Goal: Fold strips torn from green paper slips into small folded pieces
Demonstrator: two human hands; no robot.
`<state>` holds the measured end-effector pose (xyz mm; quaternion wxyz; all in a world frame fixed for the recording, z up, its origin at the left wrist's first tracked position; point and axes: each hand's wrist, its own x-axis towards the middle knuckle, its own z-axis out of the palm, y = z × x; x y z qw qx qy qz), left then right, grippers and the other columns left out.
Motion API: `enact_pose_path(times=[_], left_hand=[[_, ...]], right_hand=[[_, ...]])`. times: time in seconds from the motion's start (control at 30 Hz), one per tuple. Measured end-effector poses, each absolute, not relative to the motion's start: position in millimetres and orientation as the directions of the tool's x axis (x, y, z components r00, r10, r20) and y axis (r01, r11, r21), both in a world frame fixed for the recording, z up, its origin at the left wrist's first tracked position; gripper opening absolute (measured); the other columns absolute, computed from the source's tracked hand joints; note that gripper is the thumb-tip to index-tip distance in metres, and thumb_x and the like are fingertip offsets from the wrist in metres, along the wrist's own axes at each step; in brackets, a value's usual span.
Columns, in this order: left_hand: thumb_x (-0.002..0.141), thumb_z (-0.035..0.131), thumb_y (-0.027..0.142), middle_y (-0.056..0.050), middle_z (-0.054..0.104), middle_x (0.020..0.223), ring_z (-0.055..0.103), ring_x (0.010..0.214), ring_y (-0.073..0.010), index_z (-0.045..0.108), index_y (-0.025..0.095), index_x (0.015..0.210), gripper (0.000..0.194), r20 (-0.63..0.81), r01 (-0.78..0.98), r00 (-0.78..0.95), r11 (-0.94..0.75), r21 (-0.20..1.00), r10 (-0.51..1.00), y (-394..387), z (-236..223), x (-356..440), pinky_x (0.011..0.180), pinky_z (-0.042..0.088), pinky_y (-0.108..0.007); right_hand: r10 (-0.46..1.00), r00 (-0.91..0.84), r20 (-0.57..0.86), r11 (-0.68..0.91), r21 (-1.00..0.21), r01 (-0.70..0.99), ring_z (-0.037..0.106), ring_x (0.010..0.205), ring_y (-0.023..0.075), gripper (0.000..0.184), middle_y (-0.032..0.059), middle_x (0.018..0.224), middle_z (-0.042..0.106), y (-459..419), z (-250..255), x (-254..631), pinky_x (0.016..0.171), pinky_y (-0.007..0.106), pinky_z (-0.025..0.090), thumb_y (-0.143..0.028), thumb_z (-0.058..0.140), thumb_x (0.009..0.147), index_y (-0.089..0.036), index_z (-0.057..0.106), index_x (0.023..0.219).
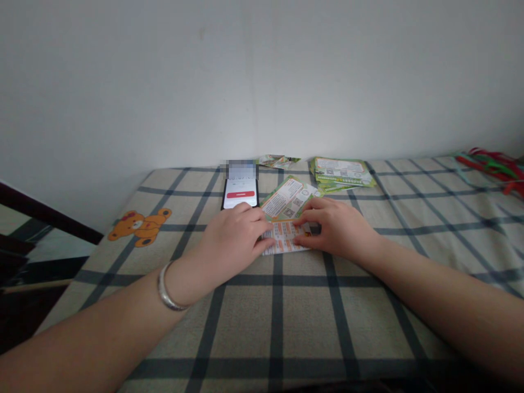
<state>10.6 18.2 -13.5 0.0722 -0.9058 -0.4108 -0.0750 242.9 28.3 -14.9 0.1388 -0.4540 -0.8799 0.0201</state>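
Between my hands lies a small white printed paper (284, 240) with orange blocks, close to the tabletop. My left hand (239, 232), a silver bangle on its wrist, has its thumb and fingers closed on the paper's left side. At the right side my right hand (335, 229) pinches the same paper between thumb and fingers. Just behind it, a green-bordered card (282, 199) with text and square codes lies at an angle, its near edge meeting the paper. A phone (241, 195) with a lit screen and a red button is just beyond my left hand.
Several green cards (341, 169) lie in a pile at the back right. A crumpled wrapper (279, 161) rests near the wall (262, 82). Red and green straps (495, 169) lie far right. A bear figure (141, 226) shows on the checked tablecloth (303, 316) at left.
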Motion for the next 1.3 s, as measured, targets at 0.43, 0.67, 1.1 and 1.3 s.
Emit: enact_pose_path(times=[0.43,0.67,1.1,1.3], left_hand=[[0.088,0.059,0.039,-0.008,0.065,0.090,0.057,0.090,-0.0259,0.069,0.016,0.097,0.027,0.216,0.759,0.650,-0.637,-0.136,0.729,11,-11,15,0.072,0.046,-0.038],[0.086,0.061,0.045,-0.007,0.064,0.090,0.057,0.088,-0.0266,0.067,0.016,0.094,0.031,0.217,0.755,0.655,-0.639,-0.148,0.724,11,-12,14,0.071,0.046,-0.039],[0.087,0.061,0.028,-0.006,0.063,0.091,0.056,0.089,-0.0240,0.063,0.016,0.088,0.013,0.262,0.677,0.733,-0.714,-0.179,0.628,13,-20,16,0.074,0.047,-0.038],[0.091,0.050,0.017,-0.006,0.065,0.091,0.057,0.091,-0.0203,0.065,0.016,0.087,0.017,0.308,0.513,0.821,-0.858,-0.028,0.481,22,-25,11,0.084,0.049,-0.038]], right_hand=[[0.796,-0.554,0.246,0.595,-0.142,0.791,0.061,0.088,0.0206,0.030,0.0042,0.102,0.066,29,-18,243,0.070,0.031,0.043,-0.051,0.069,0.078,-0.026,0.073,0.094],[0.788,-0.562,0.250,0.599,-0.100,0.795,0.062,0.087,0.0216,0.034,0.0051,0.104,0.066,27,-19,242,0.069,0.032,0.043,-0.054,0.067,0.079,-0.026,0.073,0.096],[0.689,-0.654,0.314,0.695,-0.027,0.719,0.058,0.087,0.0216,0.029,0.0067,0.096,0.066,27,-26,242,0.075,0.034,0.042,-0.046,0.062,0.086,-0.020,0.070,0.095],[0.570,-0.769,0.290,0.814,-0.069,0.577,0.056,0.087,0.0188,0.022,0.0039,0.093,0.065,27,-28,242,0.076,0.032,0.041,-0.033,0.050,0.095,-0.021,0.068,0.093]])
